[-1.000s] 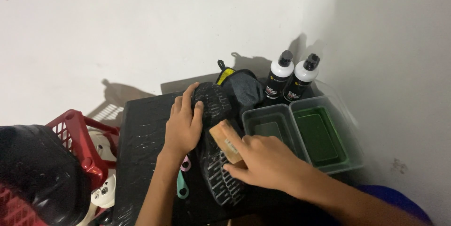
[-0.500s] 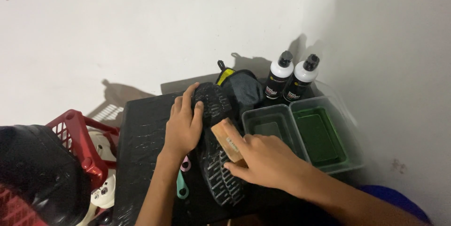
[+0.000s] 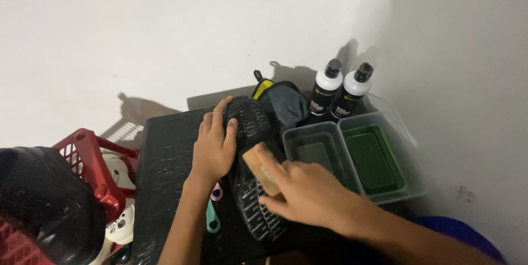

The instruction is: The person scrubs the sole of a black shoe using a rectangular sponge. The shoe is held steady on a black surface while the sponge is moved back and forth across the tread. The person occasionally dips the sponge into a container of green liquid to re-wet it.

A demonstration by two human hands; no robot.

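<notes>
A black shoe [image 3: 254, 199] lies sole-up on a black table [image 3: 165, 166]. My left hand [image 3: 213, 144] presses down on the shoe's toe end, fingers curled over it. My right hand [image 3: 305, 190] grips a wooden brush [image 3: 259, 168] and holds it against the middle of the ridged sole. A second dark shoe [image 3: 283, 105] with a yellow tab stands behind the first.
Two black-and-white bottles [image 3: 338, 91] stand at the wall corner. Two clear tubs [image 3: 313, 152], one lined green [image 3: 377, 157], sit to the right. Teal and pink small brushes [image 3: 213, 215] lie under my left wrist. A red basket [image 3: 91, 168] and black object [image 3: 38, 204] are at left.
My right hand with the brush has shifted slightly along the sole. The left hand stays on the toe.
</notes>
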